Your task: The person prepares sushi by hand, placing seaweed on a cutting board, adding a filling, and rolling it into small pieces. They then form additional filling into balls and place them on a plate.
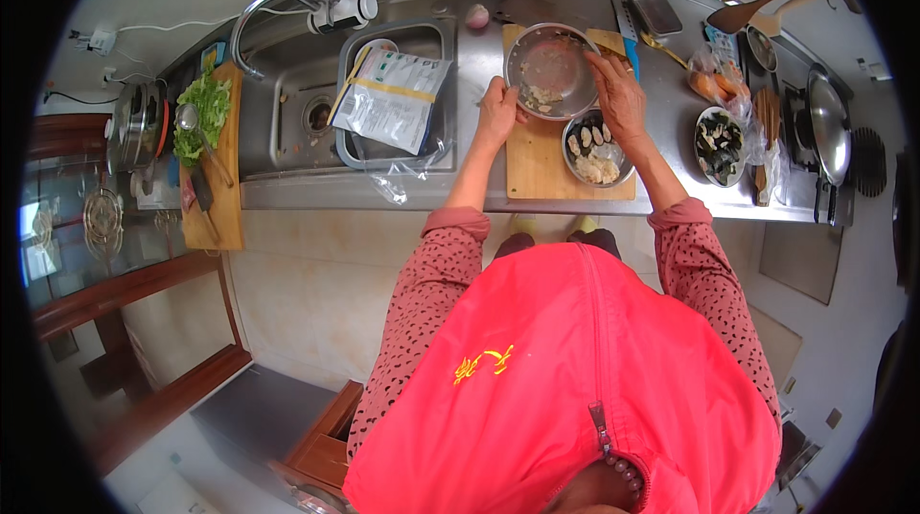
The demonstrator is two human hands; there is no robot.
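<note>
My left hand (501,110) grips the lower left rim of a round metal bowl (550,68), with the thumb at its side. My right hand (619,94) is on the right side of the same bowl, fingers along its rim. The bowl is tipped so that its inside faces me, and a few pale chopped bits cling low in it. Just below stands a second bowl (627,173) holding pale minced food (596,170), light oblong pieces and something dark. That second bowl rests on a wooden cutting board (535,169), partly covered by the bowl in my hands.
A knife with a blue handle (631,54) lies behind my right hand. To the right are an oval dish of dark food (719,144) and a wok (830,129). Leftward, a printed pouch (395,94) lies over a basin in the sink, past which lettuce (205,108) sits on another board.
</note>
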